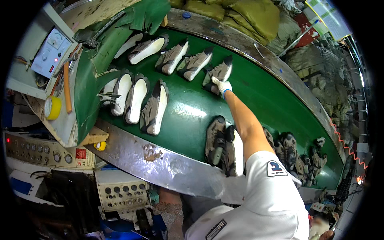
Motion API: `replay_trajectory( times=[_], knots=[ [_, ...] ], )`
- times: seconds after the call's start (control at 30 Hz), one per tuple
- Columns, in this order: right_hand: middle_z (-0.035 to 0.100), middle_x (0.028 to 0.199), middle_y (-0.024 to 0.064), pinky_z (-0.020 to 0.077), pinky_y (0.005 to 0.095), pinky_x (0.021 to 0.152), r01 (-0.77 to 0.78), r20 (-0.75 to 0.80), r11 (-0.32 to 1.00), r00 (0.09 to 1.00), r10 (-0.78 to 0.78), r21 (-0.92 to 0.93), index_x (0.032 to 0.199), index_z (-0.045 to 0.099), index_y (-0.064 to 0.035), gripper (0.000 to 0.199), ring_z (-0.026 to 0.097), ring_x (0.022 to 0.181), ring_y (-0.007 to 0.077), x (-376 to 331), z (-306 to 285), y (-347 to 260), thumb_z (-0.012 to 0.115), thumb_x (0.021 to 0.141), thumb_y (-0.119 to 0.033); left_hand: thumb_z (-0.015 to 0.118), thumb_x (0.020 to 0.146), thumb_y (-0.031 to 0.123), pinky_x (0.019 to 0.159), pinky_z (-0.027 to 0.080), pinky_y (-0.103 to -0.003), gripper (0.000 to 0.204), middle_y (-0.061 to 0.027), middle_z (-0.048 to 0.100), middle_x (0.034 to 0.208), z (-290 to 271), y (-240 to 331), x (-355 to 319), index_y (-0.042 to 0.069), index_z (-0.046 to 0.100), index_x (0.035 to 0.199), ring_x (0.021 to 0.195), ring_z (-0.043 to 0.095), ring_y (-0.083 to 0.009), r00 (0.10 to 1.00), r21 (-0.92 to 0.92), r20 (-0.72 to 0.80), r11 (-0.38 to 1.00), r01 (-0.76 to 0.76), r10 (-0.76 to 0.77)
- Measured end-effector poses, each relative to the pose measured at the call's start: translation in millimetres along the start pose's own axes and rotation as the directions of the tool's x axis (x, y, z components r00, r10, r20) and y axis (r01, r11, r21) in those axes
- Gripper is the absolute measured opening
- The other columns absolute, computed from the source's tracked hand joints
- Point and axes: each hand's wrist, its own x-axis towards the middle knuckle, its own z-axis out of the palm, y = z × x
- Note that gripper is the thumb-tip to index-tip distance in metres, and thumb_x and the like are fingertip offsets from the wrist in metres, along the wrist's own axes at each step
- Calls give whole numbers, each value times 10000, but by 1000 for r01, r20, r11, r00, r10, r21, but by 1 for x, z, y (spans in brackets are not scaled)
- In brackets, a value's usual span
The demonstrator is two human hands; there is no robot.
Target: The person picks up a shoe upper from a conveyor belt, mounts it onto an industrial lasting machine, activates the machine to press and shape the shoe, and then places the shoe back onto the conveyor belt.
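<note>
My right hand (222, 86), in a white glove, reaches across the green conveyor belt (188, 108) to a grey-brown shoe (219, 73). Its thumb lies against the near side of the shoe, and the fingers curl round the heel end, partly hidden. The shoe lies on its side with its pale underside partly showing and its dark tip pointing away. Left of it, two similar shoes (196, 63) lie tilted the same way. Closer to me, a pair of shoes (216, 140) rests beside my forearm, one with its white underside showing. My left hand is out of view.
Several shoes (138, 100) with white undersides lie at the belt's left end, by a green flap (90, 80). Metal edges (132, 150) border the belt. A hammer (67, 86) and yellow tape roll (53, 108) sit left. More shoes (290, 148) lie right of my arm.
</note>
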Motion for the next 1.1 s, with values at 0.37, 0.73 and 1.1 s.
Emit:
replay_trajectory(
  times=[0.37,0.73,1.1],
  knots=[
    [543,1418,178,466,550,1029,-602,707,373,572,-415,706,1414,507,-68,669,549,1232,391,-251,-17,10,731,893,-424,667,904,189,640,489,-352,320,-109,695,895,-9,-59,11,-84,697,1067,758,596,-201,990,-173,118,984,-53,74],
    [652,955,96,587,334,740,-913,918,384,-263,-298,-137,1247,568,48,423,656,809,179,-658,130,14,588,1002,-296,687,956,224,862,566,-360,518,-188,692,1146,44,129,-15,-88,542,1343,972,699,-248,627,-725,662,563,397,410],
    [635,1291,90,524,315,961,-280,956,959,-267,-122,44,1481,432,10,577,634,1107,161,-881,213,-4,607,1013,-278,755,815,-9,745,612,-324,509,-172,697,1055,-27,-46,71,-120,582,1281,814,705,-206,937,-896,342,277,348,-72]
  ],
)
